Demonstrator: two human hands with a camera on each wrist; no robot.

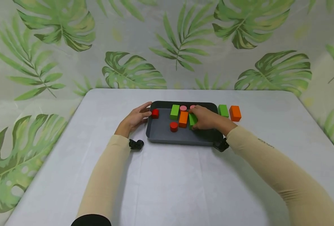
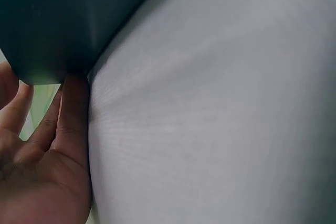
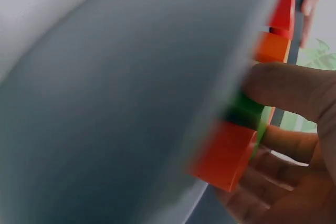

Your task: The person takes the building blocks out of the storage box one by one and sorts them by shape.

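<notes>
A dark grey tray (image 1: pixel 161 136) holds several coloured toy blocks. My right hand (image 1: pixel 205 118) reaches over its right half and pinches a green block (image 1: pixel 192 121) between thumb and fingers. In the right wrist view an orange-red block (image 3: pixel 226 156) shows right beside that green block, near the fingers. My left hand (image 1: pixel 136 117) is at the tray's left end, straight fingers touching the outer wall, as the left wrist view also shows. Close to its thumb, inside the tray, stands a small red block (image 1: pixel 155 113).
Also in the tray are a green block (image 1: pixel 175 112), an orange block (image 1: pixel 183 119), a red cylinder (image 1: pixel 174 126) and two pink round pieces (image 1: pixel 183 108). On the white table (image 1: pixel 167 182), right of the tray, stand another green block (image 1: pixel 223 110) and an orange block (image 1: pixel 235 113).
</notes>
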